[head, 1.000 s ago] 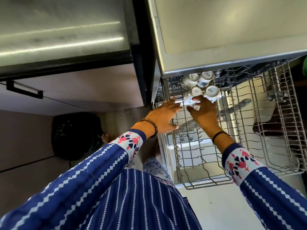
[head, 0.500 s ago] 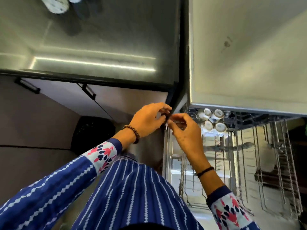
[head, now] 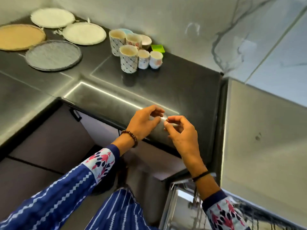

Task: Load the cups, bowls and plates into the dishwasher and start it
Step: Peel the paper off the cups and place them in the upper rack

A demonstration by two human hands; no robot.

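Head view, hands: left hand (head: 143,122) and right hand (head: 183,137) are hovering fingertip-close, curling loosely; cannot tell any grip.
Cups: patterned ceramic cups (head: 128,59) are standing beyond.

The tan plate (head: 18,37) runs off the left edge; a pale-blue bowl (head: 126,30) is mostly hidden behind cups (head: 117,42); the dishwasher rack (head: 265,219) is blurred.

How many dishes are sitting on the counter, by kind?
Round flat plates: 4
Patterned ceramic cups: 6
Pale blue dish, mostly hidden behind the cups: 1
Green square container: 1
Total: 12
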